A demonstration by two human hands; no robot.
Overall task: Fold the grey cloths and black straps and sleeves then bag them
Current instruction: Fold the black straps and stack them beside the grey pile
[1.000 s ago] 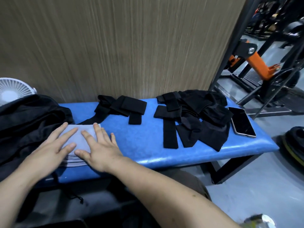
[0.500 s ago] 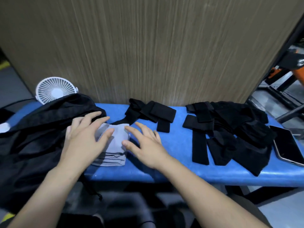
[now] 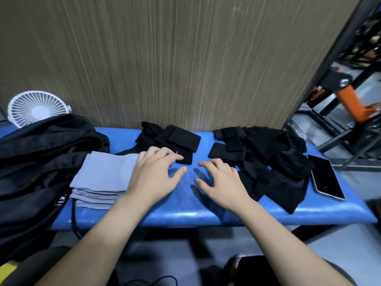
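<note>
Grey cloths (image 3: 105,178) sat folded at 9 o'clock, both hands, left hand (image 3: 153,175) and right hand (image 3: 221,183), loose and empty, so black straps (image 3: 266,159) at 3 o'clock probably needed grabbing next.

Between our left hand (image 3: 153,178) and right hand (image 3: 223,183) we see a bare strip of blue bench (image 3: 185,211) running to its near edge. Left of our left hand lies the grey cloth stack (image 3: 103,178), then the black bag (image 3: 41,162). Beyond our fingertips sit folded black straps (image 3: 175,139). Right of our right hand a black pile (image 3: 272,162) and a phone (image 3: 325,178) block the way.
</note>
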